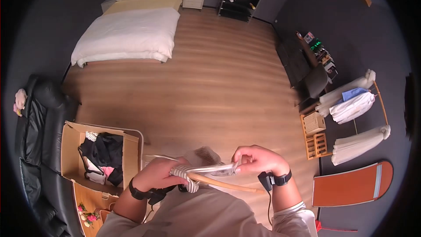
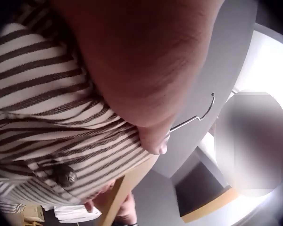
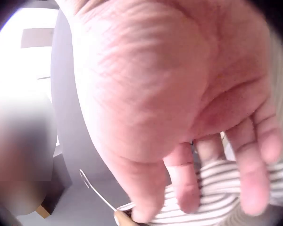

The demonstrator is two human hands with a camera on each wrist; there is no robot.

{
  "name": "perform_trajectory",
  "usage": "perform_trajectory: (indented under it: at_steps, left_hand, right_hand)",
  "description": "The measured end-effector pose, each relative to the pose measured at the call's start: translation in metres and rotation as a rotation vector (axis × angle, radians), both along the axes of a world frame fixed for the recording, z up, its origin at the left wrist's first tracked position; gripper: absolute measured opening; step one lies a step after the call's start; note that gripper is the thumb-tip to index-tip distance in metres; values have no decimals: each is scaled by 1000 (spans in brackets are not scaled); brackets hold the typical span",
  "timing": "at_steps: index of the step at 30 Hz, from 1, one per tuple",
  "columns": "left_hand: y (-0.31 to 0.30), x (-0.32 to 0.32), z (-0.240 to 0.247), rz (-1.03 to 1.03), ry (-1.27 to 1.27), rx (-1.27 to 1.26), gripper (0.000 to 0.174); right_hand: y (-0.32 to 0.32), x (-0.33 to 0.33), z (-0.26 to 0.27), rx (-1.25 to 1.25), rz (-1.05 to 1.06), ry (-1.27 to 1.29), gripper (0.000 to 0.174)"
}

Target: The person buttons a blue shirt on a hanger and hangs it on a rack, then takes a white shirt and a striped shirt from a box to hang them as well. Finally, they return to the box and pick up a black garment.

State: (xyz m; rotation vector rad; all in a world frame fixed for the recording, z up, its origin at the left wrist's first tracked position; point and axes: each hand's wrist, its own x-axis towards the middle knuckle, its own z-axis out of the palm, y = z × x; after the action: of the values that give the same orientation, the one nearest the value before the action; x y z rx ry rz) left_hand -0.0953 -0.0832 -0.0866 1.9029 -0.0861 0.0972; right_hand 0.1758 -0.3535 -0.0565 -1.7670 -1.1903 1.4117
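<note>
In the head view, my left hand [image 1: 153,174] grips a wooden hanger [image 1: 228,186] together with a brown-and-white striped shirt [image 1: 186,179]. The left wrist view shows the thumb pressing the striped cloth [image 2: 33,99] near the hanger's neck, where the metal hook [image 2: 193,118] sticks out. A dark button [image 2: 65,175] shows on the shirt. My right hand [image 1: 263,161] is at the far side of the shirt, fingers loosely spread. From the right wrist, its fingertips [image 3: 254,188] overlap the striped cloth, with the thumb tip beside the hanger's wood.
A cardboard box [image 1: 70,153] of dark clothes stands at left beside a black sofa [image 1: 41,136]. A rack with hanging clothes [image 1: 353,107] and an orange-brown board [image 1: 344,186] are at right. Beyond the wooden floor [image 1: 210,83] is a bed [image 1: 127,33].
</note>
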Motion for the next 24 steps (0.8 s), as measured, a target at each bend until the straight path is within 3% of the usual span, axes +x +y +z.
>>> perform_trajectory:
  at_steps: [1, 4, 5, 10, 13, 15, 17, 20, 21, 24]
  left_hand:
    - [17, -9, -2, 3, 49, 144, 46]
    - [42, -24, 10, 139, 146, -144, 56]
    - [46, -22, 13, 184, 50, -133, 52]
    - [72, 4, 16, 16, 61, -208, 46]
    - [69, 30, 22, 1, 134, -183, 44]
    - [62, 55, 31, -25, 80, -146, 44]
    - [49, 72, 30, -34, 106, -174, 54]
    - [27, 103, 42, -40, 143, -230, 62]
    - [18, 110, 45, -28, 180, -268, 62]
    - [-2, 141, 46, -40, 142, -244, 59]
  right_hand:
    - [7, 5, -15, -30, -59, 100, 49]
    - [32, 4, -55, 115, -98, 53, 65]
    - [43, -3, -66, 152, -99, 67, 70]
    - [119, -59, -110, 270, -111, 156, 88]
    - [148, -75, -149, 423, -122, -27, 86]
    - [157, -71, -145, 382, -242, 248, 80]
    - [139, -53, -125, 428, -278, -18, 60]
    - [105, -12, -140, 373, -443, 142, 44]
    - [91, -1, -148, 458, -513, -6, 32]
    - [52, 37, -152, 592, -705, -7, 27]
